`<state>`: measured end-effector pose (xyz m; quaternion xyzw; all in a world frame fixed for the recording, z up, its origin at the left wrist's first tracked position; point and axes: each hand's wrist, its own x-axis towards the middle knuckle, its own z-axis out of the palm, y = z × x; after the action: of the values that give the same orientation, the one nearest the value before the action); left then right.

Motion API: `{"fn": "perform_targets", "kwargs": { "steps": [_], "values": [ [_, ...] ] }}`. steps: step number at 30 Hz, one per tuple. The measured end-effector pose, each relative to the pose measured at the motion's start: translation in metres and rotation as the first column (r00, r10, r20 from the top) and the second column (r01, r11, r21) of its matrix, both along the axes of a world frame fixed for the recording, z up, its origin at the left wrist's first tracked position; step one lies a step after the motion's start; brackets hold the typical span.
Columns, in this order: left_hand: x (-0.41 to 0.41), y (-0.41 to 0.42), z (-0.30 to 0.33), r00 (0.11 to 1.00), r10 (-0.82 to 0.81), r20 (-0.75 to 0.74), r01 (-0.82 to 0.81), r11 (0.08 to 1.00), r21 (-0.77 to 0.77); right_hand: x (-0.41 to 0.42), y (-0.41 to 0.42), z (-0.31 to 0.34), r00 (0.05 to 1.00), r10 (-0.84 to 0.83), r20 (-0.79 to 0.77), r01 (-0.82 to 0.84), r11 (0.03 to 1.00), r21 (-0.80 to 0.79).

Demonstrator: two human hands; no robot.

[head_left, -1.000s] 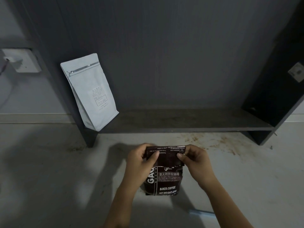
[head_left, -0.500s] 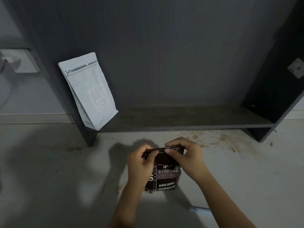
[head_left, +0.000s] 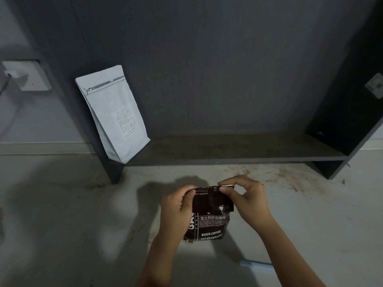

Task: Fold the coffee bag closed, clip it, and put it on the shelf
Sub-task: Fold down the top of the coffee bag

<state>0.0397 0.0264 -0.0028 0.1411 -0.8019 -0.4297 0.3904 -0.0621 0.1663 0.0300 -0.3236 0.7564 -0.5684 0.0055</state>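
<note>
A dark brown coffee bag [head_left: 211, 226] with white print stands on the pale floor in front of me. Its top is folded over toward me as a flat flap. My left hand [head_left: 178, 206] grips the flap's left edge and the bag's left side. My right hand [head_left: 246, 199] pinches the flap's upper right corner between thumb and forefinger. The low dark shelf [head_left: 238, 151] lies beyond the bag. A light blue strip [head_left: 256, 263], possibly the clip, lies on the floor by my right forearm.
A white coffee pouch [head_left: 116, 112] leans against the shelf unit's left upright. The unit's dark right side panel [head_left: 348, 112] bounds the shelf. A wall socket [head_left: 27, 76] sits at far left. Brown stains [head_left: 279, 176] mark the floor under the shelf edge.
The bag's top has been turned down into a wider flap over the front. My right hand shifted from over the fold to pinching its right corner.
</note>
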Motion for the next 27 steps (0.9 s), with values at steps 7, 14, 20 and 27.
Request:
{"fn": "perform_targets", "kwargs": {
  "steps": [7, 14, 20, 27],
  "values": [
    [0.003, 0.000, -0.003, 0.999, -0.008, -0.044, 0.010, 0.998, 0.059, -0.003, 0.003, -0.001, 0.995, 0.099, -0.029, -0.097, 0.993, 0.066],
    [0.006, -0.003, -0.004, 0.998, 0.036, -0.042, -0.032, 0.995, 0.099, -0.007, 0.019, -0.015, 0.993, 0.063, 0.096, -0.081, 0.978, 0.192],
    [0.005, -0.003, -0.004, 0.999, -0.028, -0.024, 0.032, 0.985, 0.169, -0.006, 0.011, -0.028, 0.999, -0.009, 0.041, 0.002, 0.983, 0.182],
    [0.000, -0.003, -0.019, 0.980, -0.180, 0.090, 0.130, 0.907, 0.401, -0.013, 0.014, -0.027, 0.999, 0.029, -0.036, -0.021, 0.979, 0.204]
  ]
}}
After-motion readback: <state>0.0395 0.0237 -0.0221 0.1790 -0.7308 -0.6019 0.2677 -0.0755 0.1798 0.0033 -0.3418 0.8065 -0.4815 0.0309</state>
